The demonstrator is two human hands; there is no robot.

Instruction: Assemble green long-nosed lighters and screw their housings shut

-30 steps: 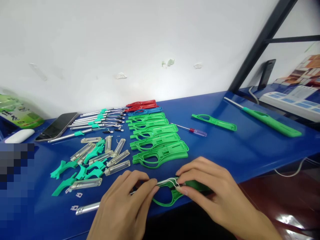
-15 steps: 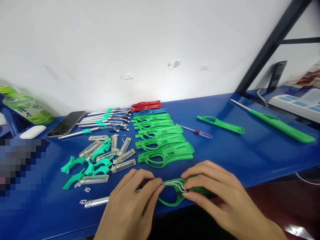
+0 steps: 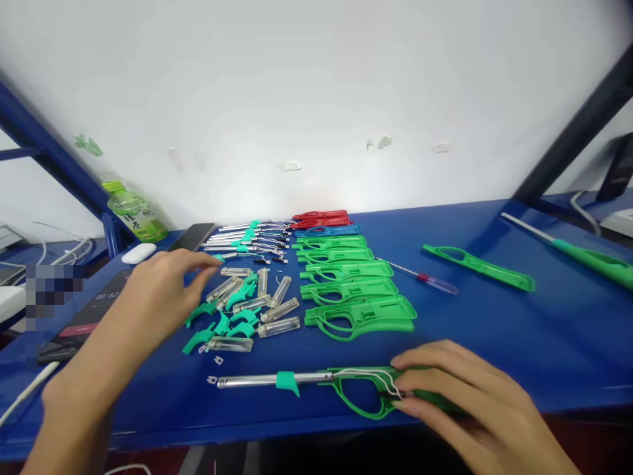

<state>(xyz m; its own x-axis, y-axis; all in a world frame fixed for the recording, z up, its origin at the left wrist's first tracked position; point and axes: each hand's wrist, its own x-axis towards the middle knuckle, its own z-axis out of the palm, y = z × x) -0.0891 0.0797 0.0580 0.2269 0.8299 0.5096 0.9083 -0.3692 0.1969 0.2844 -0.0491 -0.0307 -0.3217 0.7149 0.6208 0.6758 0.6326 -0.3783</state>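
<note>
Holding the green casing point(image 3: 386, 407) in front of the shell row point(image 3: 363, 270), the right hand point(image 3: 469, 397) is closed at the white wires point(image 3: 380, 375). The metal tube point(image 3: 254, 380) lies in front and left of the row. Left of it, the left hand point(image 3: 165, 287) is narrow; whether it grips anything cannot be told.

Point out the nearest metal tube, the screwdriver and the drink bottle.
Nearest metal tube point(image 3: 258, 380): head view, on its silver barrel.
Screwdriver point(image 3: 424, 278): head view, on its red collar.
Drink bottle point(image 3: 136, 214): head view, on its label.
</note>
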